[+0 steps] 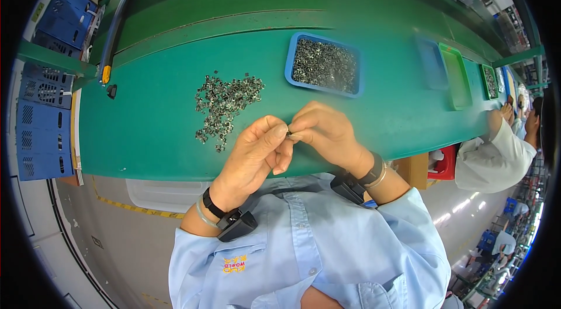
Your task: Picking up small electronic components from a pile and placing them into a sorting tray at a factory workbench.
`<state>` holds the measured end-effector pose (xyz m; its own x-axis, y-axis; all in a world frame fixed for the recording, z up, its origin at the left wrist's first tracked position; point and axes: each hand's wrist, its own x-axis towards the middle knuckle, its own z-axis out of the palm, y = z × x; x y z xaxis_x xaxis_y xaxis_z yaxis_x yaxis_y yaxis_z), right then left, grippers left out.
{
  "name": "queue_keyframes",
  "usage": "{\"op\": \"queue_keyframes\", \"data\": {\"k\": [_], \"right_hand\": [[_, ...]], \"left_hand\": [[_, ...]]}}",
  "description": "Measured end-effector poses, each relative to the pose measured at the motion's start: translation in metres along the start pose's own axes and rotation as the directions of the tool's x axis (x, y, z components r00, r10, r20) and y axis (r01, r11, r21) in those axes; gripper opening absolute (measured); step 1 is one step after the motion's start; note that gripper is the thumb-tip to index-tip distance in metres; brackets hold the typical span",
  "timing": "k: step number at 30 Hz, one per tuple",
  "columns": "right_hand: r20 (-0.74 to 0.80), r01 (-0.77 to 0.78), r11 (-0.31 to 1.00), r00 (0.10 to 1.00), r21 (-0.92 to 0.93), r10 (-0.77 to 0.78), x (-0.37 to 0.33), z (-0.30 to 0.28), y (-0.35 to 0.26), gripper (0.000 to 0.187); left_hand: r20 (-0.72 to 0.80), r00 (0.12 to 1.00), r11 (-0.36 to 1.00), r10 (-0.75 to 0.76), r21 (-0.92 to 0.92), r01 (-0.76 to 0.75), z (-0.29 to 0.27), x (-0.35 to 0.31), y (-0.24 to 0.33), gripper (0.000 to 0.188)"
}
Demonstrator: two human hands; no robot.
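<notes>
My left hand (260, 148) and my right hand (324, 134) meet over the near side of the green table, fingertips pinched together. Between them is a tiny dark part (288, 134), mostly covered by the fingers; it resembles the small pieces lying about. Both hands are closed on it. Beyond my left hand a loose pile of small black and silver metal parts (225, 101) spreads over the tabletop. A blue tray (289, 69) filled with many similar small parts stands just beyond my right hand.
Farther right lie an empty-looking green tray (459, 84), a pale blue tray (431, 63) and a small green tray (484, 82) of parts. A co-worker in white (491, 160) sits at the right. Blue crates (44, 139) stand left; a black bar (120, 28) runs along the table's left side.
</notes>
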<state>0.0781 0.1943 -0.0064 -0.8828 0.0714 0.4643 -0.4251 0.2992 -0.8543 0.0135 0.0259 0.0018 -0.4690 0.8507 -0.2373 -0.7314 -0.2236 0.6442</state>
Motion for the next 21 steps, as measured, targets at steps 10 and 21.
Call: {"op": "queue_keyframes", "data": {"k": [10, 21], "right_hand": [[0.064, -0.025, 1.0, 0.998, 0.01, 0.025, 0.0, -0.003, 0.003, 0.012], [-0.201, -0.213, 0.829, 0.972, -0.517, 0.124, 0.03, -0.054, 0.029, 0.014]], "left_hand": [[0.001, 1.0, 0.999, -0.029, 0.03, 0.029, -0.005, 0.0, -0.001, 0.018], [-0.207, 0.97, 0.992, 0.125, 0.009, -0.126, -0.038, -0.005, 0.013, 0.017]]}}
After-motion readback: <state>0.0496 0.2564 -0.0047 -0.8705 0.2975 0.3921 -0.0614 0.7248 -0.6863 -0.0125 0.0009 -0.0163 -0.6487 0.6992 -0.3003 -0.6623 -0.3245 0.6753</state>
